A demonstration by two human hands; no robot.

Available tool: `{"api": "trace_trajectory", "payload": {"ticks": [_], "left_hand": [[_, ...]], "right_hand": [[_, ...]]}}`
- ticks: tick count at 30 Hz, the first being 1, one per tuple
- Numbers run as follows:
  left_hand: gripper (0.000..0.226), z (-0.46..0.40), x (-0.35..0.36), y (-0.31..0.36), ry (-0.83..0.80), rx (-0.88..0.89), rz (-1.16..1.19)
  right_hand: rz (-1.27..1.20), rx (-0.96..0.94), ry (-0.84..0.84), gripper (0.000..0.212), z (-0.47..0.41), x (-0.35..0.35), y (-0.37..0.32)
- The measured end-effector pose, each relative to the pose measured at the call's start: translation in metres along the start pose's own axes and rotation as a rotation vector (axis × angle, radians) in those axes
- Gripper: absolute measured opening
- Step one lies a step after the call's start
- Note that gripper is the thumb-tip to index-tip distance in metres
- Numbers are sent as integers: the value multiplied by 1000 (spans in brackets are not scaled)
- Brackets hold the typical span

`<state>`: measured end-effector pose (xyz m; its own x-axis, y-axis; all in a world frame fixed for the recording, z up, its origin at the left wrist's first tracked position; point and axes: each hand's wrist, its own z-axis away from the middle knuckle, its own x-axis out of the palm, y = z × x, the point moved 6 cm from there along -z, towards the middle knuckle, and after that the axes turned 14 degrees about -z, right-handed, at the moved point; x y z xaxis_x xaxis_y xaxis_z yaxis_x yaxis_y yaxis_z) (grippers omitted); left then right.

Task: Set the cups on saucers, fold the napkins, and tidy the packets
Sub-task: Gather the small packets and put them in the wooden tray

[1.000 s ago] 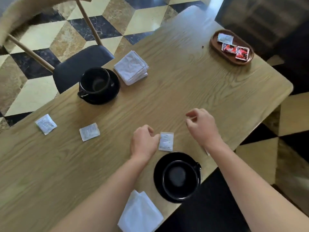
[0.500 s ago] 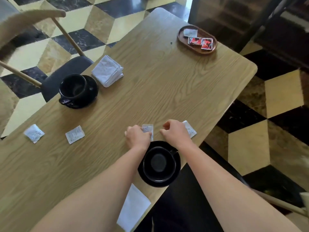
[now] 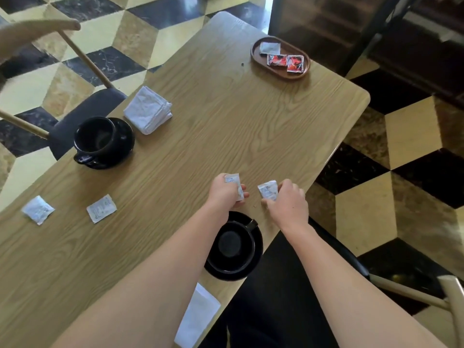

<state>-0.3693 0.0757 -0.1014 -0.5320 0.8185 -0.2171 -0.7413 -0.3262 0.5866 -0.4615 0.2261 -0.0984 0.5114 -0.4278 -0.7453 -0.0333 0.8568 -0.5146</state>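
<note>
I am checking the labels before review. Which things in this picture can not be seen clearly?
- Print on the white packets in the left hand and right hand, head view: too small, partly covered by fingers.
- Near napkin: cut by the forearm and table edge.
- Inside of the far cup: too dark.

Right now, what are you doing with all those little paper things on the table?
A person is tidying packets. The left hand pinches one white packet and the right hand pinches another, just beyond the near cup. Two more white packets lie on the table to the left. The tray at the far end holds three packets. Both cups sit on saucers.
</note>
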Motion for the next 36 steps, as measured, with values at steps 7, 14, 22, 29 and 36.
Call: {"api": "trace_trajectory", "payload": {"ticks": [7, 14, 22, 29, 36], "left_hand": [[33, 7, -20, -6, 38, 7, 65], [36, 26, -87, -23, 7, 5, 484], [14, 45, -238, -104, 398, 30, 550], [23, 40, -374, -162, 408, -69, 724], [26, 0, -452, -181, 644, -264, 516]], "right_hand": [[-590, 39, -264, 28, -6, 12, -28], [-721, -25, -468, 21, 31, 58, -119], [-399, -336, -736, 29, 103, 170, -233], [8, -595, -619, 31, 112, 258, -301], [404, -763, -477, 41, 107, 290, -326]]}}
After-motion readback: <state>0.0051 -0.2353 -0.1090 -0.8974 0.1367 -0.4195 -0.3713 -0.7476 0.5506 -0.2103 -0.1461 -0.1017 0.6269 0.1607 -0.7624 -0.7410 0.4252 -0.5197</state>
